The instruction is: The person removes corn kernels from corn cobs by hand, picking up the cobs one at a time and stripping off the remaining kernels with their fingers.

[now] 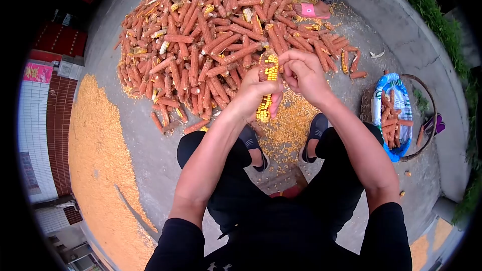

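My left hand [257, 89] is wrapped round the lower part of a corn cob [270, 65], which stands nearly upright in front of me. Rows of yellow kernels remain along its front, while a reddish bare strip shows on its upper left side. My right hand [304, 74] is curled close against the cob's upper right side, fingers drawn in. Whether anything lies inside those fingers is hidden. Below both hands, loose kernels [287, 125] are scattered on the ground between my shoes.
A large heap of reddish cobs [201, 45] lies ahead. To the right stands a handled basket [390, 81] lined with blue-and-white plastic, holding several cobs. Kernels [100, 155] are spread along the left. Another person's foot in a pink slipper [312, 11] is beyond the heap.
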`<state>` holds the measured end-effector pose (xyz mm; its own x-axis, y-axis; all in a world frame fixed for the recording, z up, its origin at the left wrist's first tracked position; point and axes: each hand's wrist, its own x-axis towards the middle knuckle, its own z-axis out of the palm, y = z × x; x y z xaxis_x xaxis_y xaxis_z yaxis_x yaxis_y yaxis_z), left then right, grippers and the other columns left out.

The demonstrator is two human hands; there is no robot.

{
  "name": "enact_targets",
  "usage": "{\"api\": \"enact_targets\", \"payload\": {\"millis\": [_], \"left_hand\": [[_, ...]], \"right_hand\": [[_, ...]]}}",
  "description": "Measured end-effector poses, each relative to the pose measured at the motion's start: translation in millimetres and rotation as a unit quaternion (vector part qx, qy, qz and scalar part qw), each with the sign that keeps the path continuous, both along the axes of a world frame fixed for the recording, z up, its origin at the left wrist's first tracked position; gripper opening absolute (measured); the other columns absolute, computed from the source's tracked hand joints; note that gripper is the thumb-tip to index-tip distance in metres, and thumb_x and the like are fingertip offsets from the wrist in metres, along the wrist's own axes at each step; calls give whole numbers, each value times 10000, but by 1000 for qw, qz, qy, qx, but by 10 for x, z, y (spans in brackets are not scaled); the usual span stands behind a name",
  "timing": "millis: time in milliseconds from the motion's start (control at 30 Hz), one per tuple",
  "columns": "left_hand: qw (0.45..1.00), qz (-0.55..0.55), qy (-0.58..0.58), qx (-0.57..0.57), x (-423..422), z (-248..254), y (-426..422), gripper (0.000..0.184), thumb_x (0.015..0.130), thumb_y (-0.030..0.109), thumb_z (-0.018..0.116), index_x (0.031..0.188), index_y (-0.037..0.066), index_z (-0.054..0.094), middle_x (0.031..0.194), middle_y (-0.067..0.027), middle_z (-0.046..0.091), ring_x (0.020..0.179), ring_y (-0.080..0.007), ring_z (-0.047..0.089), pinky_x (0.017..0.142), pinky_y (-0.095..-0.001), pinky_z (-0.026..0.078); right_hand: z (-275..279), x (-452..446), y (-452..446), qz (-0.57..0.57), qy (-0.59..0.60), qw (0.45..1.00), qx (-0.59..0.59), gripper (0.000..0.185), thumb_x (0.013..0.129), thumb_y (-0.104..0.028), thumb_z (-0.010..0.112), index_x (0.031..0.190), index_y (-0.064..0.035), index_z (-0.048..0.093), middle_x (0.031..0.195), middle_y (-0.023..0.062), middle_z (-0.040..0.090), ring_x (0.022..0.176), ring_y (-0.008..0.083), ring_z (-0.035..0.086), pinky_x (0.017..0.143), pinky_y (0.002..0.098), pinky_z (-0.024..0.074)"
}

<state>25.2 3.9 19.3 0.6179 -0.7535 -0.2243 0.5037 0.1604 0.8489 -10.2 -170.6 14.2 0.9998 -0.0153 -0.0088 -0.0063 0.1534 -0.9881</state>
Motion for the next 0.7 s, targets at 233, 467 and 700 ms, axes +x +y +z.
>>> {"api": "enact_targets", "payload": {"millis": [233,467,700], "left_hand": [[992,22,-101,70,-99,37,-123,133,851,57,611,946,-12,549,711,-103,597,475,-188,568,396,-322,477],[850,177,-397,297,-201,-53,-256,270,861,-5,638,1119,-37,565,965,-144,675,923,-214,662,823,-352,516],[863,199,-399,236,-158,-198,-291,412,858,49,665,1249,-31,563,1065,-266,695,1074,-413,680,895,-444,521]], "right_hand": [[73,-26,89,-82,-105,946,-294,444,951,-389,640,883,50,632,690,245,605,665,380,638,640,462,489],[172,-31,92,-92,-149,920,-351,327,933,-242,603,850,74,583,746,303,614,731,477,629,675,526,485],[152,-52,110,-93,-200,898,-381,238,932,-153,532,852,70,542,789,326,608,773,513,622,723,559,482]]}}
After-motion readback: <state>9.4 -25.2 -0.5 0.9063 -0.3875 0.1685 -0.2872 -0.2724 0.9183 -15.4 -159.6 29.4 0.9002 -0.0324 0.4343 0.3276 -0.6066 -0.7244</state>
